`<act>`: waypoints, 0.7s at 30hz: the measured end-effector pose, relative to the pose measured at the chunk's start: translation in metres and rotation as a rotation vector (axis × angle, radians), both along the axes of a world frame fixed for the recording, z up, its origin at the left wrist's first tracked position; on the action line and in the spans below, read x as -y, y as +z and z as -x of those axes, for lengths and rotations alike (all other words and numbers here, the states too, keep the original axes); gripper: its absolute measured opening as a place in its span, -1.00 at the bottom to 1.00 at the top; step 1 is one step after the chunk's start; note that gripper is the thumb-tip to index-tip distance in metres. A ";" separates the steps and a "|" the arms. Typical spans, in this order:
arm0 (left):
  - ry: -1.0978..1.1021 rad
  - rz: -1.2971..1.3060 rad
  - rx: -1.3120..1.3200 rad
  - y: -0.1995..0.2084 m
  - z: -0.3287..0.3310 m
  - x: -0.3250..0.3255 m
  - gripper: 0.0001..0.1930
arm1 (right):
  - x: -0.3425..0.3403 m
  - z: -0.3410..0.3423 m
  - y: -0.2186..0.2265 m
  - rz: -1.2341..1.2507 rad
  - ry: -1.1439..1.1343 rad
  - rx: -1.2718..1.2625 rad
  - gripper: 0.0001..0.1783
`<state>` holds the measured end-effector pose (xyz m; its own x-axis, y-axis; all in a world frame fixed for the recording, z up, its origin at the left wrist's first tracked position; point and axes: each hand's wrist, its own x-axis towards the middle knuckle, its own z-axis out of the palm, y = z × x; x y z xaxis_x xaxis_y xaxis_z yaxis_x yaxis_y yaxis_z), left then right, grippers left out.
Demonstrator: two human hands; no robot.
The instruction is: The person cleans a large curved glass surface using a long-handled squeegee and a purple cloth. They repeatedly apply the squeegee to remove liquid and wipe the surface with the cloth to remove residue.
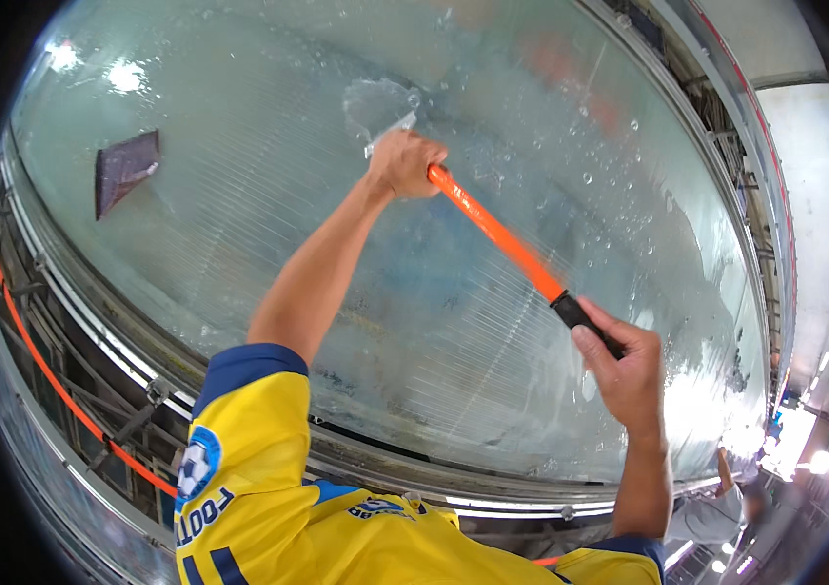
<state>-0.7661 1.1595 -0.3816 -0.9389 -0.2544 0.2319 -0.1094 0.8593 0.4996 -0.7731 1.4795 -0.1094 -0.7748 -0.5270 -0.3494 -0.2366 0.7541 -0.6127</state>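
Both my hands are on one orange pole [497, 234] with a black grip end, held slantwise above a wide, wet, greenish surface [268, 244]. My left hand [405, 164] is closed round its far end. Closer to me on the right, my right hand [624, 356] is closed round the black grip [585, 325]. Just beyond my left hand shows a pale, whitish edge [390, 135]; my fingers partly hide it, and I cannot tell whether it belongs to the pole. Beside it lies a see-through wet patch [375, 102].
A dark, four-sided flat piece [127, 171] lies on the wet surface at the left. Metal rails [93, 336] border the surface, and an orange line [63, 390] runs outside them at left. Another person [717, 512] stands at the lower right, beside the surface's end.
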 end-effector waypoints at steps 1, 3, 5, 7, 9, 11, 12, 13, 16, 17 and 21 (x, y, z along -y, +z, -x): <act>-0.005 0.030 -0.047 -0.011 -0.006 -0.006 -0.84 | -0.010 -0.008 -0.007 0.021 -0.024 0.031 -0.60; -0.074 0.043 -0.109 -0.027 -0.017 -0.029 -0.81 | -0.037 -0.023 -0.002 -0.025 -0.008 0.034 -0.59; -0.207 0.030 -0.012 -0.019 -0.025 -0.098 -0.81 | -0.102 -0.044 0.001 -0.048 -0.127 0.067 -0.59; -0.358 -0.105 0.018 -0.011 -0.030 -0.188 -0.81 | -0.183 -0.068 0.008 -0.057 -0.315 0.133 -0.58; -0.416 -0.309 -0.120 -0.027 -0.047 -0.289 -0.81 | -0.254 -0.103 0.021 -0.113 -0.566 0.204 -0.58; -0.577 -0.367 -0.050 -0.012 -0.069 -0.365 -0.84 | -0.316 -0.146 0.040 -0.218 -0.625 0.211 -0.61; -0.645 -0.281 0.115 0.017 -0.085 -0.387 -0.87 | -0.335 -0.161 0.045 -0.211 -0.625 0.226 -0.61; -0.675 -0.321 0.094 0.015 -0.099 -0.409 -0.88 | -0.332 -0.165 0.049 -0.350 -0.654 0.262 -0.71; -0.684 -0.434 0.083 0.007 -0.116 -0.405 -0.88 | -0.326 -0.201 0.061 -0.269 -0.654 0.155 -0.73; -0.683 -0.462 0.085 0.007 -0.117 -0.391 -0.87 | -0.318 -0.207 0.062 -0.269 -0.637 0.137 -0.74; -0.549 -0.229 0.091 -0.001 -0.090 -0.273 -0.88 | -0.218 -0.170 0.050 -0.263 -0.593 0.120 -0.62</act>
